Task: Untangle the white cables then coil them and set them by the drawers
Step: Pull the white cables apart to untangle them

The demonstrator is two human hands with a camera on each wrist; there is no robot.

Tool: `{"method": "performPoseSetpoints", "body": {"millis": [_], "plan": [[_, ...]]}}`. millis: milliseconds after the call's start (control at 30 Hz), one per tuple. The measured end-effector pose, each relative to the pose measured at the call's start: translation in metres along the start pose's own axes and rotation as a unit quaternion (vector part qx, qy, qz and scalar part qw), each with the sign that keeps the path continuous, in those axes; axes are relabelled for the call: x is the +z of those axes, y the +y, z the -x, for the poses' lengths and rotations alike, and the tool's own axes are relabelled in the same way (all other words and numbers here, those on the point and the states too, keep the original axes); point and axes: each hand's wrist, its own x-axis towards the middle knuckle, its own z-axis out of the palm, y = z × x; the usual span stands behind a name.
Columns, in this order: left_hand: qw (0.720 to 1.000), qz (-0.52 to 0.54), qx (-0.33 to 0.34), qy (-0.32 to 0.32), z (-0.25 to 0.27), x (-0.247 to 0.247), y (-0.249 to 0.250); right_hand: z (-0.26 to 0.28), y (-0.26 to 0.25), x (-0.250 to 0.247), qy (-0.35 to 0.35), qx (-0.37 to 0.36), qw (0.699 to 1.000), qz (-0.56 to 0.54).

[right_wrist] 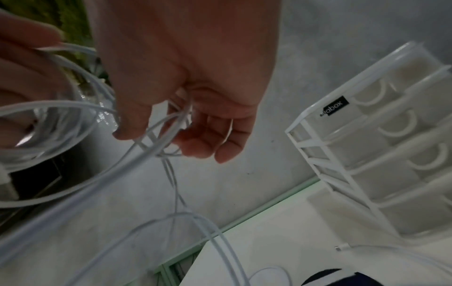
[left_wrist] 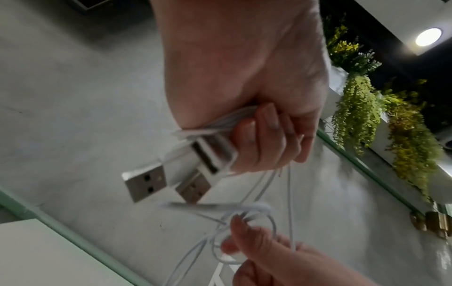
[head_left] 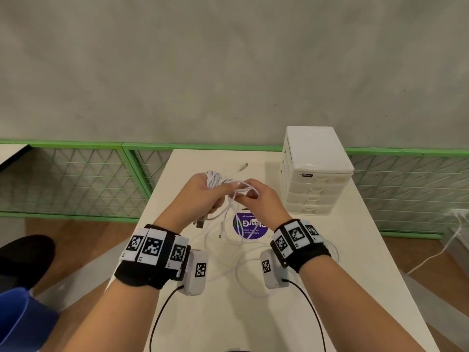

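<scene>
My left hand [head_left: 200, 196] grips a bundle of white cables [head_left: 215, 180] above the table, fingers curled round the strands [left_wrist: 220, 123]. Several USB plugs [left_wrist: 146, 181] hang below that fist. My right hand [head_left: 256, 196] pinches a small loop of the same cables [head_left: 247, 190] just right of the left hand; thumb and fingers [right_wrist: 195, 143] close on thin strands [right_wrist: 168, 123]. More loose cable [head_left: 243, 265] trails over the table under both wrists. One small connector [head_left: 242, 167] sticks out beyond the bundle. The white drawers [head_left: 314, 171] stand at the table's far right.
The white table [head_left: 355, 250] carries a round purple sticker [head_left: 250, 228] under the hands. A green mesh fence [head_left: 76, 179] runs behind it, before a grey wall. Another white cord [head_left: 446, 245] hangs off to the right. A dark shoe [head_left: 25, 257] shows at left.
</scene>
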Motion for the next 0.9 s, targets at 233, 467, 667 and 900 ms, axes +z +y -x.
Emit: {"method": "performPoseSetpoints", "body": {"millis": [233,467,667,900], "plan": [[0.99,-0.005,0.01,0.143,-0.004,-0.023,-0.014,-0.002,0.015,-0.037,0.05,0.038,0.994,0.086],[0.981,-0.052,0.016,0.186,-0.009,-0.008,-0.02,-0.003,-0.027,-0.041,0.034,-0.009,0.976,-0.216],[0.994,0.011,0.074,0.083,0.004,0.022,0.003,-0.006,-0.047,-0.026,-0.052,-0.014,0.974,-0.219],[0.992,-0.021,0.073,0.102,-0.002,0.026,-0.004,-0.01,-0.027,-0.025,-0.037,0.026,0.99,-0.13]]}}
